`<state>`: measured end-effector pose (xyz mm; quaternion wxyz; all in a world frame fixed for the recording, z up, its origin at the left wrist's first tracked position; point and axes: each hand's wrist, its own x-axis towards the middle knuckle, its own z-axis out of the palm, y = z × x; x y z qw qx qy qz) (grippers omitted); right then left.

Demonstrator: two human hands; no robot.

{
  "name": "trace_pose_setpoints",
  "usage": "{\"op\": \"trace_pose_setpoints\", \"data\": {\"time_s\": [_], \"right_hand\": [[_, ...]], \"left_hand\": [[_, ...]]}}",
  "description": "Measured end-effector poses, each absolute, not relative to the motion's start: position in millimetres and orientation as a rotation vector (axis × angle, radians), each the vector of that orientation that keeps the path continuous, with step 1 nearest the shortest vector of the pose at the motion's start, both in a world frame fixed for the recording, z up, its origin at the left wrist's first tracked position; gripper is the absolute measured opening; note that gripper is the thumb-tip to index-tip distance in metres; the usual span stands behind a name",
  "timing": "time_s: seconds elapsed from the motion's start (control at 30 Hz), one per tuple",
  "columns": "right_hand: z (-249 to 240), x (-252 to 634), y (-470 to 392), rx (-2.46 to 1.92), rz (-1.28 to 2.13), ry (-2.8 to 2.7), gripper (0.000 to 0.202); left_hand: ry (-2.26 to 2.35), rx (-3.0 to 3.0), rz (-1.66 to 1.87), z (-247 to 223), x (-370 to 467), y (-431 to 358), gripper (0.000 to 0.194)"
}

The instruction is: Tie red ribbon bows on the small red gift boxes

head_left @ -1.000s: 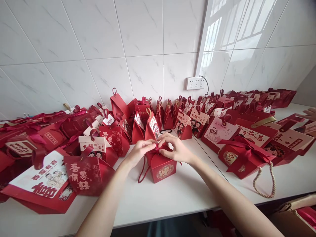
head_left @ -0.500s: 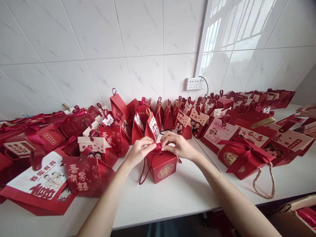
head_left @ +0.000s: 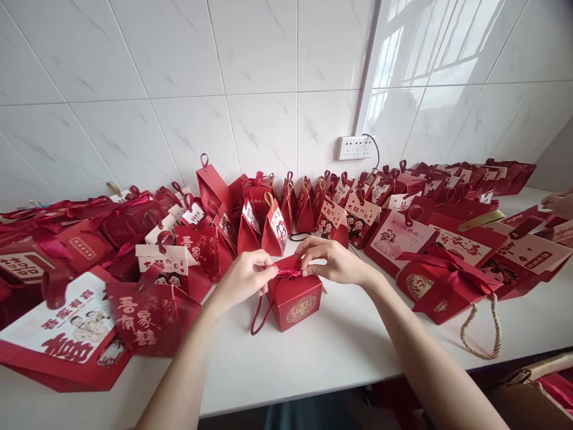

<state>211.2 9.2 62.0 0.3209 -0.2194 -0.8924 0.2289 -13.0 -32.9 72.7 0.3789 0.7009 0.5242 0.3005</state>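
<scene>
A red gift box [head_left: 295,301] with a gold round emblem on its front stands upright on the white table [head_left: 286,370]. Across its top runs a red ribbon [head_left: 290,273], gathered in a knot at the middle. My left hand [head_left: 250,273] pinches the ribbon on the left of the knot, and my right hand [head_left: 329,261] pinches it on the right. A dark red cord handle [head_left: 261,316] hangs down from the box's left side to the tabletop.
Red gift boxes with printed cards crowd both sides and the back, among them a ribboned box [head_left: 441,286] with a beige cord. A power strip [head_left: 353,148] is on the tiled wall. Another person's hand [head_left: 557,203] shows at far right. A cardboard box [head_left: 528,394] sits low right.
My hands have moved a little apart, drawing the ribbon outward across the box top. The knot looks flatter and tighter. The camera view has shifted slightly.
</scene>
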Motion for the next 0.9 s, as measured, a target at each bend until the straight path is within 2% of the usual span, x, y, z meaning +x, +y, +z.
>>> {"op": "trace_pose_setpoints", "data": {"time_s": [0.33,0.47,0.6,0.77,0.9], "right_hand": [[65.8,222.6,11.4,-0.59,0.622,-2.395,0.009],[66.2,223.7,10.3,-0.645,0.646,-2.383,0.009],[69.8,223.7,8.5,-0.832,0.682,-2.333,0.028],[70.8,228.5,11.4,-1.188,1.001,-2.395,0.045],[67.8,231.9,17.4,-1.14,1.297,-2.514,0.046]], "left_hand": [[1.233,1.736,0.536,78.4,-21.3,-31.6,0.018],[1.228,1.839,0.591,77.5,-21.4,-30.3,0.025],[1.224,1.834,0.649,76.7,-18.1,-30.8,0.028],[1.209,1.842,0.666,73.7,-16.7,-28.3,0.027],[1.21,1.906,0.704,68.7,-15.9,-23.8,0.027]]}}
